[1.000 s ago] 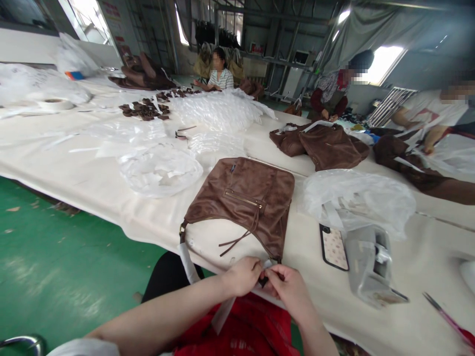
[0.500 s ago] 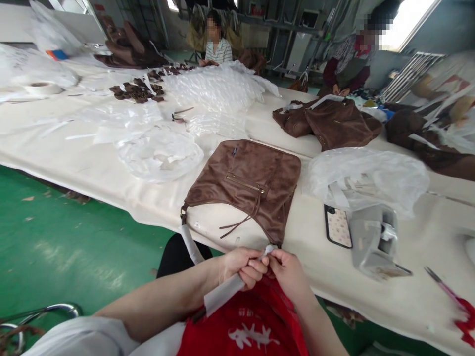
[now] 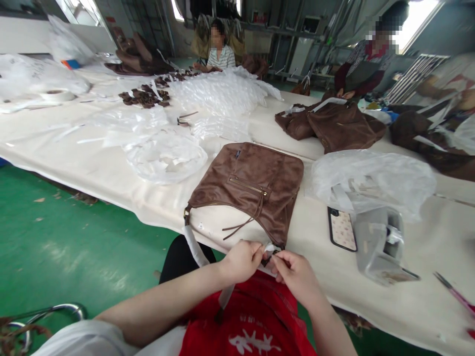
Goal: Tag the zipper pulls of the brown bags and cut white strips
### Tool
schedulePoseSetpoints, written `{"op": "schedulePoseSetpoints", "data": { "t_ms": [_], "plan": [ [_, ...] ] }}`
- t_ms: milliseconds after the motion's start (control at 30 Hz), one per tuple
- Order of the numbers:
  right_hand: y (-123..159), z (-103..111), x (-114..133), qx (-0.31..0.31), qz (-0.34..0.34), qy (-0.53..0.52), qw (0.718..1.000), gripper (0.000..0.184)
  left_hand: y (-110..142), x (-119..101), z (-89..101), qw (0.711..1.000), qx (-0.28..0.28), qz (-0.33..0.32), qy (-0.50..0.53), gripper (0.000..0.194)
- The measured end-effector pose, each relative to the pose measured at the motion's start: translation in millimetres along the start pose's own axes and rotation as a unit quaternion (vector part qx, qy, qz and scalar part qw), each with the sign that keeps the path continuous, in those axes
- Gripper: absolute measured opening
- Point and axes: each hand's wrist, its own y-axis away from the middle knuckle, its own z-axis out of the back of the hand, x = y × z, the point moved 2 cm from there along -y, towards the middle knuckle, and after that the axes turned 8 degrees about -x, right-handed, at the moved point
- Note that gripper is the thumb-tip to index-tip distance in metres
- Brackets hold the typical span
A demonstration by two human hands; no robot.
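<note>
A brown suede handbag lies flat on the cream-covered table, its strap hanging over the near edge wrapped in white paper. Both hands meet at the strap's end by the bag's lower corner. My left hand is closed, pinching the white wrapping there. My right hand is closed too, its fingertips pinching the same wrapped strap end from the other side.
A phone in a patterned case, a grey tape dispenser and a clear plastic bag lie to the right. Scissors sit at the far right. More brown bags, plastic sheets and three other people are across the table.
The loose white paper strip my left hand held out half a second ago now hangs down; both hands have closed in again on the strap end. The view shifted slightly.
</note>
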Motion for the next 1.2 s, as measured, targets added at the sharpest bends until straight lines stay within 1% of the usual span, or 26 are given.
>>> {"op": "schedulePoseSetpoints", "data": {
  "t_ms": [33,67,100,167,233,300,400,467,533,633,733,800,833,867,900,933,967,1000,1033,1067,1133,1200],
  "plan": [
    [1,1,0,-0.003,-0.007,-0.015,1.0,0.029,1,0,0.4,0.994,-0.012,-0.053,-0.096,0.03],
    [2,1,-1,-0.008,-0.013,-0.026,1.0,0.03,2,-1,0.0,0.976,-0.018,-0.101,-0.191,0.031],
    [3,1,0,-0.013,-0.018,-0.038,0.999,0.031,4,-1,-1.3,0.952,-0.013,-0.138,-0.271,0.032],
    [3,0,1,-0.019,-0.031,-0.061,0.997,0.035,7,1,-5.0,0.913,0.013,-0.175,-0.368,0.031],
    [2,-2,4,-0.027,-0.044,-0.059,0.997,0.041,9,3,-8.8,0.884,0.037,-0.194,-0.424,0.028],
    [0,-2,8,-0.043,-0.044,-0.011,0.998,0.046,12,5,-11.8,0.862,0.05,-0.206,-0.46,0.026],
    [-4,-2,13,-0.073,-0.005,0.094,0.993,0.047,14,8,-14.8,0.838,0.048,-0.226,-0.495,0.031],
    [-7,-4,14,-0.084,0.023,0.133,0.987,0.044,15,10,-16.9,0.823,0.042,-0.242,-0.512,0.036],
    [-10,-7,13,-0.081,0.039,0.144,0.986,0.038,17,12,-19.8,0.812,0.036,-0.256,-0.523,0.038],
    [-11,-12,12,-0.07,0.042,0.136,0.987,0.032,19,15,-25.2,0.807,0.022,-0.261,-0.529,0.04],
    [-7,-18,14,-0.078,0.035,0.106,0.991,0.032,19,15,-28.9,0.819,0.016,-0.237,-0.522,0.041],
    [-2,-20,14,-0.091,0.031,0.079,0.992,0.033,18,14,-28.5,0.844,0.025,-0.204,-0.496,0.04],
    [1,-20,13,-0.1,0.029,0.065,0.992,0.033,16,12,-27.4,0.864,0.03,-0.185,-0.468,0.038],
    [3,-21,12,-0.108,0.027,0.049,0.993,0.033,15,10,-25.7,0.892,0.035,-0.162,-0.42,0.033],
    [5,-20,9,-0.117,0.025,0.033,0.992,0.034,13,8,-23.6,0.932,0.038,-0.127,-0.338,0.026],
    [7,-20,7,-0.125,0.024,0.018,0.992,0.035,12,6,-21.6,0.969,0.04,-0.08,-0.231,0.018],
    [9,-21,3,-0.13,0.023,0.003,0.991,0.036,11,5,-19.9,0.992,0.042,-0.027,-0.115,0.015],
    [10,-21,0,-0.132,0.02,-0.012,0.991,0.037,9,5,-18.8,0.999,0.045,0.027,-0.008,0.018],
    [11,-22,-3,-0.133,0.016,-0.027,0.991,0.039,8,5,-18.3,0.993,0.052,0.075,0.077,0.023],
    [12,-23,-6,-0.133,0.012,-0.042,0.99,0.04,7,5,-18.2,0.982,0.065,0.114,0.134,0.027],
    [12,-26,-10,-0.136,0.001,-0.066,0.989,0.042,4,6,-17.7,0.963,0.113,0.16,0.186,0.027],
    [13,-28,-12,-0.145,-0.008,-0.076,0.986,0.044,1,8,-15.9,0.938,0.173,0.194,0.227,0.023]
  ]
}}
